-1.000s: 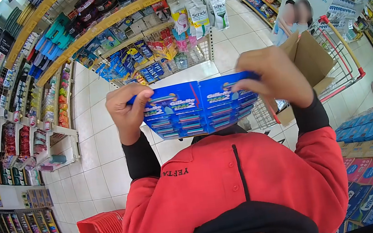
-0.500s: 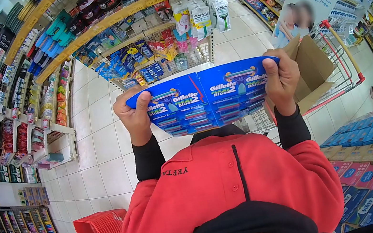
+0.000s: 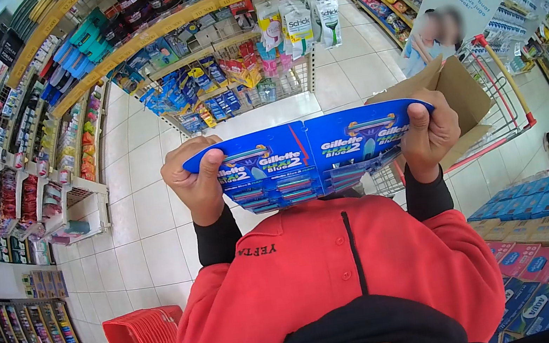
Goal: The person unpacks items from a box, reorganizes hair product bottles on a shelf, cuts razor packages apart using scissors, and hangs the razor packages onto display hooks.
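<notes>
A wide blue Gillette razor card (image 3: 315,155), with rows of razors along its lower part, is spread out in front of my chest. My left hand (image 3: 194,180) grips one end of it, thumb on the printed face. At the opposite end my right hand (image 3: 431,134) holds the card in the same way, its fingers behind the edge. The card has a crease near its middle and its lower edge lies close to my red shirt (image 3: 315,250).
Beyond the card stands a shelf rack (image 3: 224,72) with hanging razor packs. An open cardboard box (image 3: 466,97) sits in a shopping cart (image 3: 507,87) at the right. Stacked red baskets (image 3: 144,336) are at lower left, stacked cartons (image 3: 532,232) at lower right.
Both hands have come down slightly toward my chest and moved a little farther apart. The card has lowered with them and its face is tilted differently.
</notes>
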Demonstrator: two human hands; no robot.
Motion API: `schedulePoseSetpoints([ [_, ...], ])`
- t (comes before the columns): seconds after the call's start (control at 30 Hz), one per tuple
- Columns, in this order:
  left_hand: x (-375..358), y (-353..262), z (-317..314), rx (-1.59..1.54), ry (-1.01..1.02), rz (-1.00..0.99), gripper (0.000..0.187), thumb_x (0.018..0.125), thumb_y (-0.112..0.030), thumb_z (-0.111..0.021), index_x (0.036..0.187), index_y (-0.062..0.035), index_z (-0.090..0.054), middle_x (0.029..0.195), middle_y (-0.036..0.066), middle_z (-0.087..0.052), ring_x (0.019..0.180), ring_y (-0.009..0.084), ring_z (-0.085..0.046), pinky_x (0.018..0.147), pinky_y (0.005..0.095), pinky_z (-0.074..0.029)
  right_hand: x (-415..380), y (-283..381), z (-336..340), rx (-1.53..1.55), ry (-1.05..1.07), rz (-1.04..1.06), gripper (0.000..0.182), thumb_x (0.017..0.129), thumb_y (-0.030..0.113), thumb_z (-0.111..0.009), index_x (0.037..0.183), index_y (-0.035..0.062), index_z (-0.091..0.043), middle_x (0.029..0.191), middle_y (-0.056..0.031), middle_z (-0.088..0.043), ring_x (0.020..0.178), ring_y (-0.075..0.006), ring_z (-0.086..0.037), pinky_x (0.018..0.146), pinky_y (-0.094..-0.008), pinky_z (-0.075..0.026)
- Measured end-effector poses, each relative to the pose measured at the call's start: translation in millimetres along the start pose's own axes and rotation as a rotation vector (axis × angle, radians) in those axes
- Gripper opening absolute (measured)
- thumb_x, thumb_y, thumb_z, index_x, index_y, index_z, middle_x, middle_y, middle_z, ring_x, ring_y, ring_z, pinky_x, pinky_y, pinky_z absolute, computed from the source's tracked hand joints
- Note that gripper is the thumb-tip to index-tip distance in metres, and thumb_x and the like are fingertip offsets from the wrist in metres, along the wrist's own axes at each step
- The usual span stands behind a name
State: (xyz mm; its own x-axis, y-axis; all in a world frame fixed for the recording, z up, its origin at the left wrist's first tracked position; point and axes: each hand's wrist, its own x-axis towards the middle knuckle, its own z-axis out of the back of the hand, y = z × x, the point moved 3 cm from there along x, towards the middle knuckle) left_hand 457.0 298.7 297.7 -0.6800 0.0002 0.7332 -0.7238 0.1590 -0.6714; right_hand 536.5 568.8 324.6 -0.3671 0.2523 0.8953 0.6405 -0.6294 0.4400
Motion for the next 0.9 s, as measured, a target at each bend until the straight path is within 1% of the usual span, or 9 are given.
schedulePoseSetpoints([
  [0.43,-4.4,-15.4,-1.2,-0.067,-0.052,-0.047,0.034,0.074,-0.019,-0.066,0.056,0.0037,-0.048,0.051,0.008,-0.047,0.047,0.0163,-0.046,0.049,0.0287,-0.04,-1.8,12.4,5.6,0.012,-0.035,0.029,0.023,0.08,0.019,-0.058,0.069,-0.0015,-0.057,0.061,-0.0094,-0.057,0.049,-0.0158,-0.051,0.047,-0.0233,-0.037],
  [0.63,-8.0,-17.9,-2.5,-0.082,-0.086,0.007,0.034,0.074,-0.019,-0.066,0.055,0.0037,-0.049,0.051,0.008,-0.048,0.048,0.0154,-0.046,0.051,0.0279,-0.04,-9.1,13.8,10.2,0.047,-0.04,0.042,0.026,0.08,0.021,-0.058,0.068,-0.0022,-0.055,0.059,-0.0106,-0.056,0.05,-0.0171,-0.051,0.048,-0.0243,-0.037],
  [0.7,-9.4,-15.5,0.6,0.016,-0.051,0.03,0.03,0.077,-0.02,-0.063,0.06,0.0019,-0.051,0.055,0.006,-0.051,0.049,0.0121,-0.046,0.052,0.0248,-0.04,-10.2,12.7,14.0,0.055,-0.036,0.061,0.027,0.081,0.021,-0.057,0.069,-0.0021,-0.055,0.061,-0.0113,-0.056,0.051,-0.0169,-0.051,0.048,-0.0248,-0.038],
  [0.73,-6.1,-12.8,4.0,0.016,-0.052,0.03,0.03,0.077,-0.02,-0.063,0.06,0.0019,-0.051,0.055,0.006,-0.051,0.049,0.0121,-0.046,0.052,0.0248,-0.04,-10.6,13.4,21.4,-0.076,-0.185,0.121,0.027,0.083,0.023,-0.055,0.071,-0.0018,-0.052,0.062,-0.0115,-0.056,0.052,-0.0163,-0.051,0.048,-0.025,-0.038],
  [0.77,-1.2,-3.7,17.2,-0.043,-0.328,0.174,0.028,0.078,-0.021,-0.062,0.064,0.0008,-0.052,0.058,0.005,-0.053,0.05,0.0101,-0.047,0.052,0.023,-0.04,-11.6,14.5,28.2,-0.206,-0.334,0.183,0.027,0.084,0.024,-0.053,0.074,-0.0015,-0.05,0.063,-0.0118,-0.055,0.053,-0.0157,-0.05,0.049,-0.0253,-0.039],
  [0.8,-1.0,4.3,31.7,-0.102,-0.604,0.319,0.026,0.079,-0.022,-0.061,0.068,-0.0003,-0.053,0.061,0.004,-0.054,0.05,0.0082,-0.047,0.052,0.0212,-0.039,-5.9,15.0,37.7,-0.072,-0.472,0.038,0.026,0.087,0.024,-0.048,0.078,-0.0001,-0.045,0.066,-0.0098,-0.052,0.053,-0.0142,-0.047,0.049,-0.0254,-0.039],
  [0.83,1.9,8.6,44.3,-0.105,-0.602,0.299,0.024,0.081,-0.024,-0.059,0.074,-0.0019,-0.053,0.065,0.002,-0.056,0.052,0.006,-0.048,0.05,0.0189,-0.038,-5.6,13.7,47.4,0.054,-0.455,0.03,0.025,0.088,0.023,-0.047,0.078,0.0,-0.044,0.067,-0.0087,-0.051,0.053,-0.0137,-0.045,0.049,-0.0255,-0.038],
  [0.87,3.5,12.2,49.9,-0.108,-0.6,0.291,0.024,0.081,-0.024,-0.059,0.074,-0.0019,-0.053,0.065,0.002,-0.056,0.052,0.006,-0.048,0.05,0.0189,-0.038,-5.0,11.8,54.7,0.178,-0.441,0.025,0.024,0.088,0.022,-0.046,0.079,0.0,-0.043,0.068,-0.0077,-0.049,0.052,-0.0132,-0.043,0.049,-0.0257,-0.037],
  [0.9,3.5,13.6,53.1,-0.085,-0.546,0.251,0.025,0.081,-0.025,-0.059,0.073,-0.0021,-0.053,0.065,0.002,-0.056,0.052,0.0063,-0.049,0.05,0.0188,-0.039,-2.4,13.4,53.1,0.176,-0.445,0.024,0.024,0.088,0.022,-0.046,0.079,0.0,-0.043,0.068,-0.0077,-0.049,0.052,-0.0132,-0.043,0.049,-0.0257,-0.037],
])
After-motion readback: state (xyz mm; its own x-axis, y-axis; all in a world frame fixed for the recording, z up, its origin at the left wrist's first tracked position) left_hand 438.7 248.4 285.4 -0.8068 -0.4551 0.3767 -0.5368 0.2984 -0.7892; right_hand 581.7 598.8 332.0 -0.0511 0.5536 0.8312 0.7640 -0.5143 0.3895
